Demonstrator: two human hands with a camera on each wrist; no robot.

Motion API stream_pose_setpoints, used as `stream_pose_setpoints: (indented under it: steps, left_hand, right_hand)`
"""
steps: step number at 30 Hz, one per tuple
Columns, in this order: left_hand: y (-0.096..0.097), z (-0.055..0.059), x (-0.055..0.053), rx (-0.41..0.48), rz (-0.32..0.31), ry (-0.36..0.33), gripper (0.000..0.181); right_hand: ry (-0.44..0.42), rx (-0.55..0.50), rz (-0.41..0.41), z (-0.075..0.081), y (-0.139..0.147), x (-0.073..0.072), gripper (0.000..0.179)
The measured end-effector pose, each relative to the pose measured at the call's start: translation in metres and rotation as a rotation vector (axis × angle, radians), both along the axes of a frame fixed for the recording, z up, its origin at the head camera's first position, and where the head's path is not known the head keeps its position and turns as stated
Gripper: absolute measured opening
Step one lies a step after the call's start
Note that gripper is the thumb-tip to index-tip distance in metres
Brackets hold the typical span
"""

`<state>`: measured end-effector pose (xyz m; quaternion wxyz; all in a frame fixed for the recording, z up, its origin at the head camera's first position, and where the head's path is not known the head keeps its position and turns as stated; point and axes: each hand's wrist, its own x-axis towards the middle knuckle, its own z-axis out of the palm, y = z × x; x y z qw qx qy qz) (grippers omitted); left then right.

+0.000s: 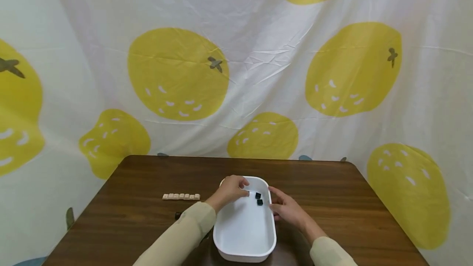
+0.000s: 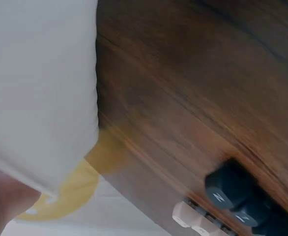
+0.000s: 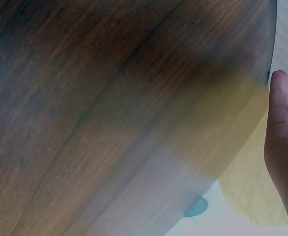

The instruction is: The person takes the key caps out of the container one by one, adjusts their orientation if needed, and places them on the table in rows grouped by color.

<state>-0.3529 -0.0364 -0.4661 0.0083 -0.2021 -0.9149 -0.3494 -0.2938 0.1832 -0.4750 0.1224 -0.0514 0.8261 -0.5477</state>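
Note:
A white oblong tray (image 1: pixel 244 233) stands lengthwise before me. My left hand (image 1: pixel 230 188) reaches over its left rim with bent fingers, thumb and forefinger apart in this view. I cannot tell whether the hidden fingers hold anything. Two black keycaps (image 1: pixel 259 199) lie in the tray, just right of the left fingertips. My right hand (image 1: pixel 290 208) rests at the right rim, its fingers (image 3: pixel 280 98) straight along the tray's outer wall in the right wrist view. Lettered black keycaps (image 2: pixel 232 189) stand on the table, mostly hidden behind the left sleeve in the head view.
A straight row of beige keycaps (image 1: pixel 181 196) sits left of the tray on the dark wooden table (image 1: pixel 325 180). Behind the table's far edge hangs a white curtain (image 1: pixel 255 73) with large yellow lemons.

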Motion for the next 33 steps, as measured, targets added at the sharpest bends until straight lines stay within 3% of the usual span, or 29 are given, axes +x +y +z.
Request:
stream_pose_setpoints:
  steps: [3,8,12,16,26,33]
  left_hand:
    - [0.002,-0.004,-0.002,-0.021,0.002,0.026,0.027]
    - [0.006,-0.009,-0.003,-0.078,0.035,0.01,0.029]
    - [0.008,-0.009,-0.004,-0.159,0.052,0.012,0.029]
    - [0.009,-0.012,-0.005,-0.251,0.029,0.032,0.022]
    - [0.009,-0.013,0.002,-0.273,-0.008,0.057,0.029]
    - [0.011,-0.019,-0.003,-0.316,-0.004,0.046,0.018]
  right_hand:
    - [-0.004,-0.008,-0.003,0.001,0.0,0.0,0.061]
    - [-0.006,-0.005,-0.005,0.001,-0.002,0.0,0.061]
    - [-0.003,0.002,-0.011,0.001,-0.002,0.0,0.061]
    - [0.0,0.007,-0.015,0.001,-0.001,0.0,0.061]
    - [-0.006,0.014,-0.012,0.0,-0.001,-0.002,0.061]
    - [-0.005,0.021,-0.016,0.0,0.0,-0.001,0.061]
